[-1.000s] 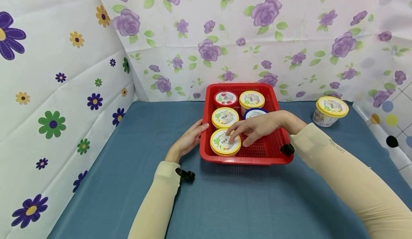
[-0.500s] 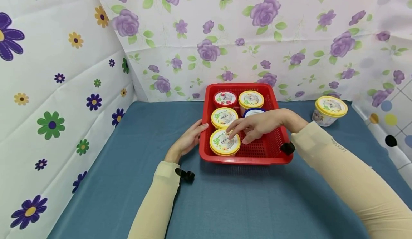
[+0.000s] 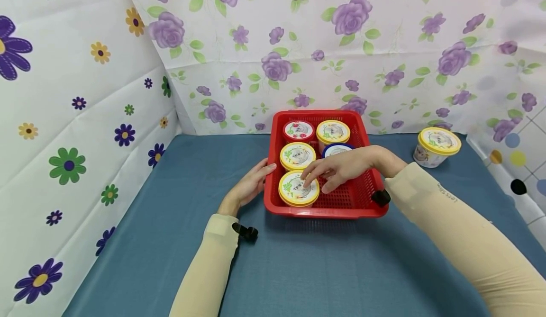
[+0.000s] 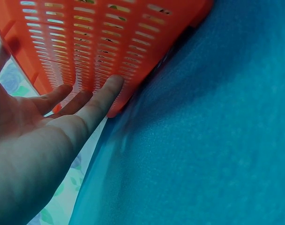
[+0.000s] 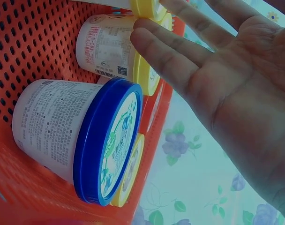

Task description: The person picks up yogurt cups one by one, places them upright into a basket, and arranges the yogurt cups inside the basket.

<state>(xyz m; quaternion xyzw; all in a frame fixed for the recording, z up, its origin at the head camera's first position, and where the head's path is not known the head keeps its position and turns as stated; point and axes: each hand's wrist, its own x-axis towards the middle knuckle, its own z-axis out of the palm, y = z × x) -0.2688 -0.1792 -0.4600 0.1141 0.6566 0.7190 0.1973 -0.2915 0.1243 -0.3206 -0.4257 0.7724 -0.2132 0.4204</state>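
In the head view a red plastic basket [image 3: 328, 212] holds several lidded tubs. My left hand [image 3: 249, 184] rests at its left side, thumb on the rim; the left wrist view shows the straight fingers [image 4: 102, 101] against the slotted outer wall. My right hand [image 3: 341, 167] reaches over the basket, fingertips at the white and yellow lid of the front left tub [image 3: 290, 194]. Behind that stand another yellow-lidded tub [image 3: 294, 156], a red-lidded tub [image 3: 298, 130] and a further yellow-lidded tub [image 3: 332, 132]. A blue-lidded tub [image 5: 53, 124] stands below the right hand, partly hidden by it in the head view.
One more yellow-lidded tub [image 3: 437, 146] stands outside the basket, at the back right of the blue cloth-covered table [image 3: 281, 269]. Flowered sheets [image 3: 239, 85] hang behind and at the left. A tiled strip [image 3: 522, 160] edges the right side.
My right fingers shift very slightly over the front left tub's lid. The left hand, the basket and the tubs stay where they were.
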